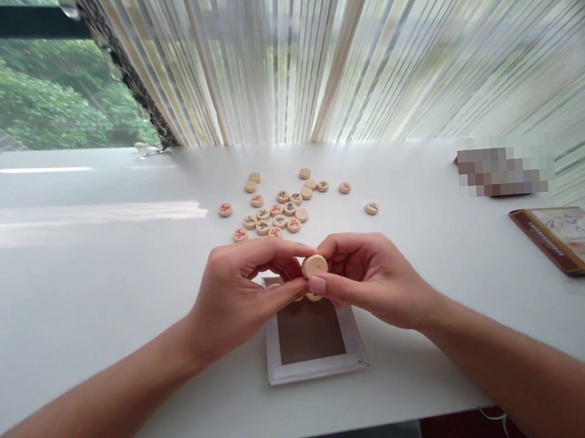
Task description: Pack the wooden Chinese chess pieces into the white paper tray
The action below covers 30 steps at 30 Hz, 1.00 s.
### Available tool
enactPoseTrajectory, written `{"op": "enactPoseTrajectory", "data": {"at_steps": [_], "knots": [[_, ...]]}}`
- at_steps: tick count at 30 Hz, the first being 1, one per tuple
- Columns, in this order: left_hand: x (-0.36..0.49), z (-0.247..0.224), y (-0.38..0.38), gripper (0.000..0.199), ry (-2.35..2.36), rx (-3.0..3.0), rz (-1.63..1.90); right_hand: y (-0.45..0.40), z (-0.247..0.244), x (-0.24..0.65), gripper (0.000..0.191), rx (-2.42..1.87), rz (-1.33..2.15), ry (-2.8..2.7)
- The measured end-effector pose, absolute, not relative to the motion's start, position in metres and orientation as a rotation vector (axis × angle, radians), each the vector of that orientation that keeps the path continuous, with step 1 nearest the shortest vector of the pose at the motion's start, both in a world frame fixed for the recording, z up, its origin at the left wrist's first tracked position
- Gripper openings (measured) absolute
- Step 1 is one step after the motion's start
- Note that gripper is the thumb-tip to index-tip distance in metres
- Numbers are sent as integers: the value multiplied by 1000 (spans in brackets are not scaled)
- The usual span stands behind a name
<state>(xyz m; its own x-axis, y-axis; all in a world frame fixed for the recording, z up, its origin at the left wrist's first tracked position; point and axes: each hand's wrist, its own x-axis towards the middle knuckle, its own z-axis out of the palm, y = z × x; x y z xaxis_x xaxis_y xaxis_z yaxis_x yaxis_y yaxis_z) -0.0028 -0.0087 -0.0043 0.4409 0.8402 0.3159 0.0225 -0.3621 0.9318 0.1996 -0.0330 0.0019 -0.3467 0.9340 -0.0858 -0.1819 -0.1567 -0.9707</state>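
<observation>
Between my hands, a round wooden chess piece [314, 266] is pinched, its plain face toward me. My left hand [251, 275] grips its left side with thumb and forefinger, and my right hand [371, 273] holds its right side the same way. Directly below is an open shallow box [319, 369] with white sides and a brown bottom. Several pieces lie in its far end, partly hidden by my fingers. Beyond my hands, several loose pieces [276, 210] are spread on the white table, some showing red or black characters, others plain.
A brown-edged box or booklet [567, 240] lies at the right of the white table [101, 279]. Behind it is a blurred-out object [504, 167]. Striped curtains [271, 60] and a window stand along the table's far edge. A cable hangs below the near edge.
</observation>
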Motion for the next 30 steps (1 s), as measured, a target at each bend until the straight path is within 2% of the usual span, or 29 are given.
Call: {"op": "enactPoseTrajectory", "data": {"at_steps": [7, 30], "knots": [[-4, -4, -9, 19, 770, 1941, 1104, -35, 0, 199, 36, -994, 1548, -1323], [-3, -7, -9, 29, 612, 1803, 1191, -36, 4, 203, 22, -798, 1520, -1453]]}}
